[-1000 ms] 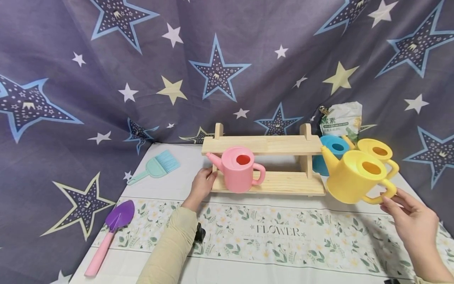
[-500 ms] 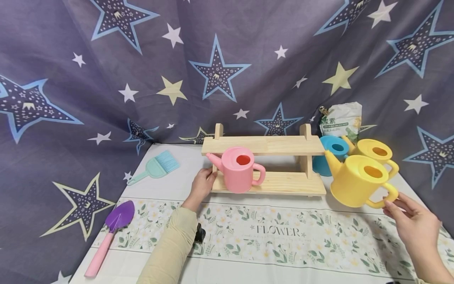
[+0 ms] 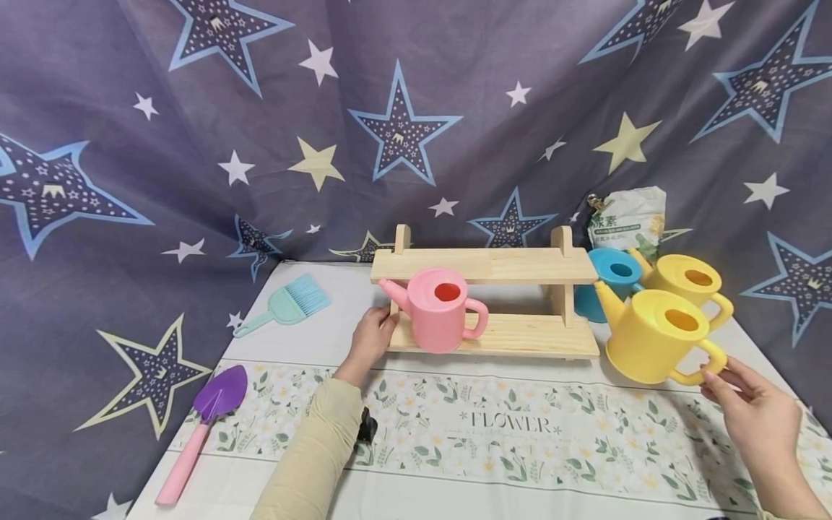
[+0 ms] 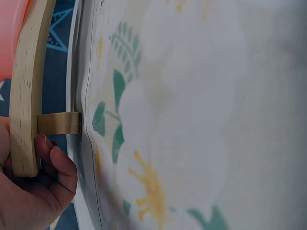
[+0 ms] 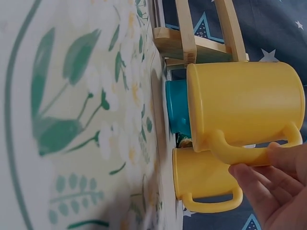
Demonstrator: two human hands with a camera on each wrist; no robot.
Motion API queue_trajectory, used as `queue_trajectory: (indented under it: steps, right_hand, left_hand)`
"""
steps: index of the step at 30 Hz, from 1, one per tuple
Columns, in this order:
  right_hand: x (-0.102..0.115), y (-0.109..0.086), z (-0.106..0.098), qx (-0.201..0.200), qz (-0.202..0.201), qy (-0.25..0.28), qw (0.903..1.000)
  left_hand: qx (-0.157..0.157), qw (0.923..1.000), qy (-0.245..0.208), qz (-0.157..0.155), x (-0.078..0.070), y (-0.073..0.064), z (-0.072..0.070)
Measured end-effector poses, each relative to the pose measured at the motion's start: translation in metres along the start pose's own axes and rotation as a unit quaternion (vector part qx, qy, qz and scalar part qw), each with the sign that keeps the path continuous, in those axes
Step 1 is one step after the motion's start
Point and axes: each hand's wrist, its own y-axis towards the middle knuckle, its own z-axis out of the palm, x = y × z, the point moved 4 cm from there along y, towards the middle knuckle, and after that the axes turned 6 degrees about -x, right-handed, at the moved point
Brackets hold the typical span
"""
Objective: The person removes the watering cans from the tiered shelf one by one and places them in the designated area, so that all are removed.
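The left hand [image 3: 373, 336] grips the left end of the lower board [image 3: 520, 334] of a two-tier wooden shelf [image 3: 494, 265], fingers curled beneath it; such a hold probably steadies the frame. A pink watering can [image 3: 438, 325] stands on that board towards the same end, spout pointing left and handle right.

The right hand [image 3: 757, 404] is closed in a pinch, thumb and fingertips on the handle [image 5: 240, 155] of a yellow watering can [image 3: 653, 350], leaving its body and spout free. This can is upright just off the shelf's right end, spout towards the boards; its base seems raised above the tablecloth [image 3: 455, 495], though the angle makes the gap hard to judge.

Behind it, a second yellow watering can [image 3: 672, 276] and a blue watering can [image 3: 590, 301] stand close together beside the shelf, presumably grouped by kind.
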Motion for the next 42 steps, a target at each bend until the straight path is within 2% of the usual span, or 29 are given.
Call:
queue_trajectory:
  steps: [7,18,24,35,38,42]
  right_hand:
    - [-0.002,0.002,0.003,0.014,-0.004,0.030,0.9994]
    - [-0.008,0.004,0.012,0.054,-0.035,0.008,0.9979]
    - [-0.008,0.005,0.016,0.062,-0.037,-0.038,0.9967]
    - [-0.009,0.005,0.020,0.099,-0.047,-0.058,0.9923]
    - [-0.006,0.004,0.015,0.096,-0.062,-0.073,0.9908]
    - [0.002,0.004,0.009,0.067,-0.084,-0.080,0.9910]
  left_hand:
    - [-0.003,1.0000,-0.002,0.001,-0.002,0.000,-0.001]
    - [0.001,1.0000,-0.002,-0.005,-0.001,-0.003,0.000]
    - [-0.001,1.0000,-0.005,-0.004,-0.002,-0.004,-0.001]
    - [-0.005,0.9999,-0.008,0.005,-0.001,-0.001,-0.002]
    - [-0.007,0.9999,-0.006,0.008,-0.001,-0.001,-0.002]
    - [-0.007,0.9999,-0.005,0.006,-0.002,-0.001,-0.001]
